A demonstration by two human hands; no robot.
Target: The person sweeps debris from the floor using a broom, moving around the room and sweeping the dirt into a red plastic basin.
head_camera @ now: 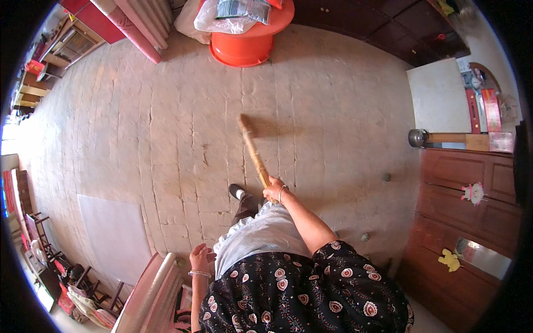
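Observation:
My right hand, with a bracelet at the wrist, is closed around a short wooden-looking handle or broom. Its far end reaches forward over the brick-paved floor and is slightly blurred; whether that end touches the floor I cannot tell. My left hand, also with a bracelet, hangs at my side with its fingers loosely bent and holds nothing. It is beside the pale apron at my waist. One dark shoe shows just left of the handle.
Ahead stands a red plastic tub with bags above it. Dark cabinets line the far side. A reddish wooden cabinet and a metal pot are at right. A white sheet or board and a pink curtain are at left.

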